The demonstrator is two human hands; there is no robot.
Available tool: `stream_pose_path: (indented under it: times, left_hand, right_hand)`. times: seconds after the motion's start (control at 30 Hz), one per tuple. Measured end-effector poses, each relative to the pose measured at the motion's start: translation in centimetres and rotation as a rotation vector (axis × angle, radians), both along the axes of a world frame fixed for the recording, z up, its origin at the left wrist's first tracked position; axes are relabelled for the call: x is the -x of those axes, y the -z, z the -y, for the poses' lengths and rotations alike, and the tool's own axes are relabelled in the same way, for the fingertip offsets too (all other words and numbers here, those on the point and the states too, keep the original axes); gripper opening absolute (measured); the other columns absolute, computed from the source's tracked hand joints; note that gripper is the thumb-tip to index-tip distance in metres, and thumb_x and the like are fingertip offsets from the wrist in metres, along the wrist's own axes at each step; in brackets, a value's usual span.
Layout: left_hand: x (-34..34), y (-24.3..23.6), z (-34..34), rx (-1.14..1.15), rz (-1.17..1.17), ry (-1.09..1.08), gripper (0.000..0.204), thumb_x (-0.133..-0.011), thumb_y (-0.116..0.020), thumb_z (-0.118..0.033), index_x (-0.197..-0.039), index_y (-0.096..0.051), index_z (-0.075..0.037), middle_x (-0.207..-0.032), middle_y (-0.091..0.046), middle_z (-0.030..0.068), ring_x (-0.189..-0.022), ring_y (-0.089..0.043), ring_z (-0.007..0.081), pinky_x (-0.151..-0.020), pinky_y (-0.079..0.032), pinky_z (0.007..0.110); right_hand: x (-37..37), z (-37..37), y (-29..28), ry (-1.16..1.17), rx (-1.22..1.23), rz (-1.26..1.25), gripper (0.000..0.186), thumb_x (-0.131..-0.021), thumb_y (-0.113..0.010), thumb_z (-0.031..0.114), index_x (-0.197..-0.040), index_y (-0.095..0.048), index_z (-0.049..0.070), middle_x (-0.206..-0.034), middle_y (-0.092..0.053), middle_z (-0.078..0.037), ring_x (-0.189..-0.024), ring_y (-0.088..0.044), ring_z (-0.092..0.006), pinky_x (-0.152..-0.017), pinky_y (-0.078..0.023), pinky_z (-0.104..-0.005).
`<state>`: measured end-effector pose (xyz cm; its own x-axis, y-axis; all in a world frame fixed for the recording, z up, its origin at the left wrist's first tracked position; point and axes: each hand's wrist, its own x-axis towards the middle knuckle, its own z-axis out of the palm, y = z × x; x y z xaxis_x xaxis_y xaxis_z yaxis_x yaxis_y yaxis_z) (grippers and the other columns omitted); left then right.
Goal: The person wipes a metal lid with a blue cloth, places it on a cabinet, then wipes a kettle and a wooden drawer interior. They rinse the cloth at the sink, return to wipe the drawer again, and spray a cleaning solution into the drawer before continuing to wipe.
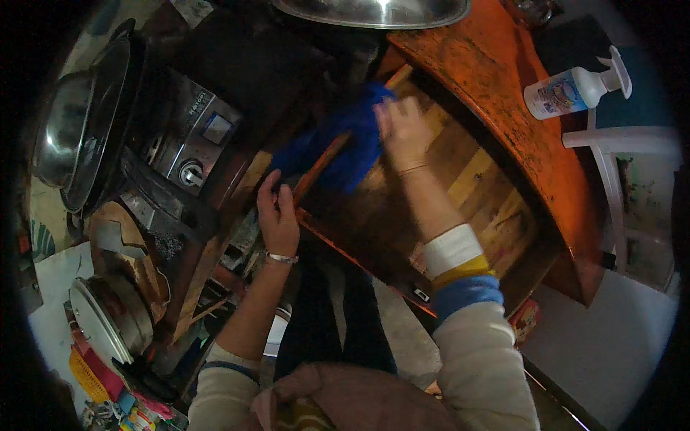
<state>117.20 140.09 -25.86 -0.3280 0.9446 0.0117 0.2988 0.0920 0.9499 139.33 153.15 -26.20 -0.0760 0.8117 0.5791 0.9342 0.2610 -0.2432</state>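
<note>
A blue cloth (350, 154), blurred by motion, hangs across the left edge of an open wooden drawer (483, 190). My right hand (404, 136) is over the drawer with its fingers on the cloth's right side, gripping it; they are smeared too. Beside the drawer's near left corner, my left hand (279, 219) is raised, holding nothing, with its fingers slightly bent and apart. The drawer's inside shows striped wood, and its far left part is hidden by the cloth and by shadow.
An orange tabletop (496, 54) with worn paint overhangs the drawer. On it lies a white spray bottle (568, 93). To the left are a gas stove (194, 136), a black pan (108, 122) and a lidded pot (108, 316). A white chair (611, 165) stands at right.
</note>
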Motion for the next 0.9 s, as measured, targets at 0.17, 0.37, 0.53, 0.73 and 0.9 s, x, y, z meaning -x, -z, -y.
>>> stream_pose_path:
  times: [0.17,0.37,0.53,0.73,0.9]
  left_hand:
    - [-1.1,0.2,-1.2,-0.056,-0.095,0.016,0.033,-0.095,-0.046,-0.017,-0.124,-0.048,-0.001,-0.123,-0.051,0.0129,-0.113,-0.049,0.0235,-0.096,-0.038,0.033]
    - [-2.7,1.1,-1.8,-0.041,-0.036,-0.122,0.03,-0.095,-0.046,-0.02,-0.116,-0.054,0.0,-0.113,-0.058,0.0121,-0.106,-0.054,0.024,-0.091,-0.042,0.034]
    - [-2.7,2.0,-2.0,-0.128,-0.032,-0.155,0.027,-0.095,-0.048,-0.019,-0.113,-0.055,0.0,-0.11,-0.059,0.0116,-0.1,-0.056,0.0209,-0.087,-0.043,0.031]
    - [-2.9,2.1,-1.9,-0.058,0.039,-0.164,0.025,-0.093,-0.051,-0.018,-0.111,-0.056,-0.001,-0.107,-0.06,0.0102,-0.092,-0.057,0.0173,-0.08,-0.045,0.029]
    - [-3.1,1.7,-1.6,-0.119,-0.121,-0.171,0.026,-0.094,-0.05,-0.018,-0.113,-0.054,-0.001,-0.103,-0.059,0.0092,-0.088,-0.055,0.0163,-0.078,-0.045,0.029]
  right_hand:
    - [-12.5,6.2,1.1,0.552,0.319,-0.011,0.031,-0.09,-0.053,0.033,-0.09,-0.066,0.005,-0.103,-0.062,-0.018,-0.077,-0.062,-0.0359,-0.067,-0.051,-0.0411]
    - [-11.0,0.8,2.9,0.495,0.295,-0.235,0.027,-0.087,-0.054,0.026,-0.099,-0.066,0.005,-0.104,-0.065,-0.014,-0.096,-0.06,-0.032,-0.086,-0.045,-0.0419]
    - [2.6,4.2,10.8,-0.017,0.366,0.308,0.038,-0.08,-0.055,0.019,-0.114,-0.057,0.001,-0.119,-0.053,-0.016,-0.122,-0.039,-0.0336,-0.107,-0.027,-0.0417]
    - [-3.6,13.6,7.6,-0.915,0.611,0.606,0.036,-0.076,-0.057,0.014,-0.11,-0.059,0.003,-0.122,-0.052,-0.015,-0.12,-0.043,-0.0344,-0.107,-0.028,-0.0436]
    - [-6.7,13.4,0.3,-0.713,0.861,-0.118,0.038,-0.074,-0.06,0.013,-0.111,-0.057,0.005,-0.12,-0.053,-0.016,-0.114,-0.049,-0.0333,-0.1,-0.037,-0.0438]
